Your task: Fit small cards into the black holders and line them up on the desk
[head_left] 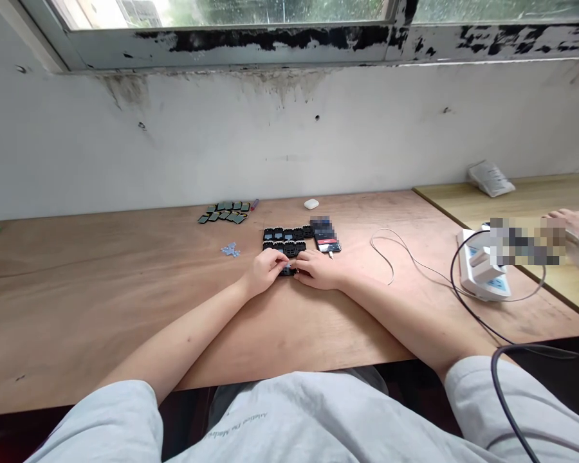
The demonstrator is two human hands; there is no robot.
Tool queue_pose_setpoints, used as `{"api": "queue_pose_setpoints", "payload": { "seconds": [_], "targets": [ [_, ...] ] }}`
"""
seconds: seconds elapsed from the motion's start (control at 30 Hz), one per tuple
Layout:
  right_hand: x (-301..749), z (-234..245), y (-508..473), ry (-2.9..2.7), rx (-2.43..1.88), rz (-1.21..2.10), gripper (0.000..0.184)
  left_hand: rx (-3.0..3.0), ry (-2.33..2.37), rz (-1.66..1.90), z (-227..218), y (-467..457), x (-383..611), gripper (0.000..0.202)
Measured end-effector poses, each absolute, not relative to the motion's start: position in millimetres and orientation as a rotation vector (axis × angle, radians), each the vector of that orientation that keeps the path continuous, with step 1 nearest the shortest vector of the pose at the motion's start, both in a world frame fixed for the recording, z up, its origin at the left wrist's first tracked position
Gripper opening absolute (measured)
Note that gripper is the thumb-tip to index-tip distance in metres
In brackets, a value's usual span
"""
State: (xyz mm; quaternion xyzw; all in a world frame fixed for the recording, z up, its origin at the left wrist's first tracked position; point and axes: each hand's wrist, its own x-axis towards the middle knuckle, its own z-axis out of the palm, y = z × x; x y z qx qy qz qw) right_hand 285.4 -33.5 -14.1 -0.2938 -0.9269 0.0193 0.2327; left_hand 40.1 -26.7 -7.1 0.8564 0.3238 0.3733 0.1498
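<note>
Soft daylight from the window [231, 11]

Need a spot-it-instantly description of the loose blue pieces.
On the brown wooden table, look beyond and left of the left hand. The small light-blue pieces lie in a loose scatter, unlike the rows of black parts to their right.

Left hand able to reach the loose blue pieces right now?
Likely yes: the left hand is near the blue pieces, nothing visible between, though it's occupied at a black part.
</note>
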Motion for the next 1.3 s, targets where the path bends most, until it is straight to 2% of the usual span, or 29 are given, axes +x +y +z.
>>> {"api": "queue_pose_setpoints", "payload": {
  "seconds": [0.33,0.53,0.73,1.17,1.3],
  "targets": [
    [288,-18,-30,-2.528,-0.809,0.096,0.028,2.586,0.930,0.934,-10,-22,40,0.011],
    [289,-18,-29,-2.525,-0.785,0.100,0.029,2.716,0.834,0.921,-9,-19,31,0.023],
    [292,-17,-28,-2.524,-0.787,0.128,0.025,2.825,0.667,0.793,-5,-18,21,0.021],
    [295,-18,-24,-2.522,-0.808,0.182,0.026,2.773,0.533,0.744,-3,-18,18,0.037],
    [295,-18,-24,-2.521,-0.806,0.197,0.026,2.786,0.561,0.742,-3,-19,18,0.036]
  ]
}}
